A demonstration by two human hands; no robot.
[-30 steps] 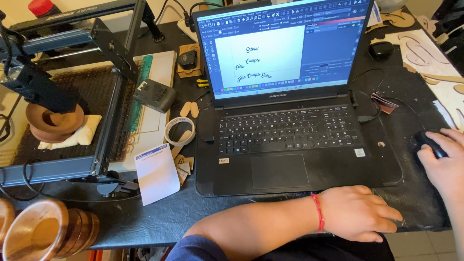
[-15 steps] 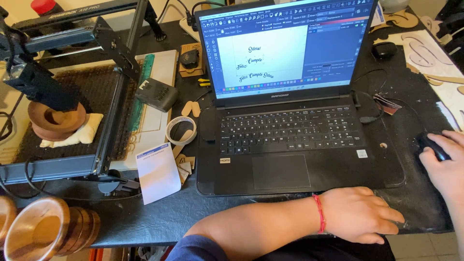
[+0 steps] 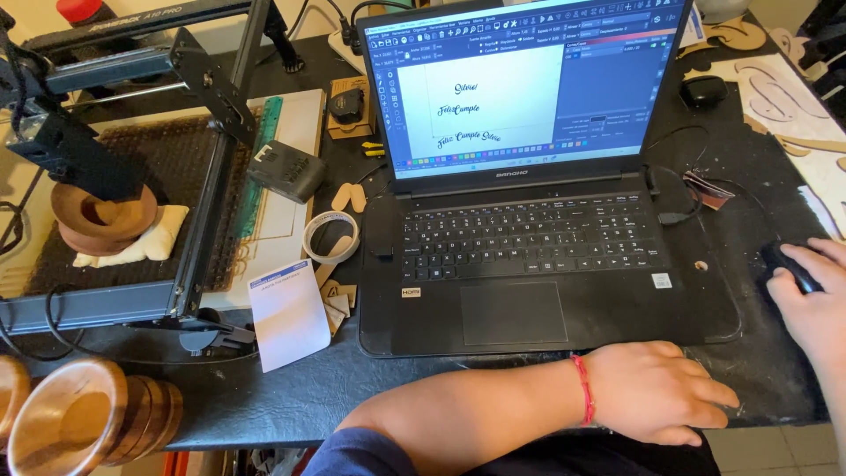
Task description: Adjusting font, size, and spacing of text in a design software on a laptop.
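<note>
- The right hand [image 3: 815,304] was laid over a dark computer mouse [image 3: 787,264] at the right edge of the surface [image 3: 291,392]; the fingers were draped on the mouse rather than clenched around it.
- The left hand [image 3: 659,392] was rested palm-down and relaxed, with nothing grasped, on the front edge of the surface, across the body toward the right hand.
- A red cord bracelet [image 3: 582,390] was worn at the left wrist.
- The open laptop [image 3: 538,238] was placed directly ahead of the left hand, its touchpad just beyond the knuckles; a design program with three lines of script lettering was displayed on the screen [image 3: 520,88].
- The step in hand was judged to be layout editing by mouse.
- The next move was judged to call for fine pointer control from the right hand, with the eyes on the screen.
- A frame-type engraving machine [image 3: 132,176] was positioned far to the left of both hands, with a turned wooden cup [image 3: 101,216] on a pale cloth pad [image 3: 163,242] inside it.
- A roll of tape [image 3: 330,238] and a white card [image 3: 289,313] were lying between the machine and the laptop.
</note>
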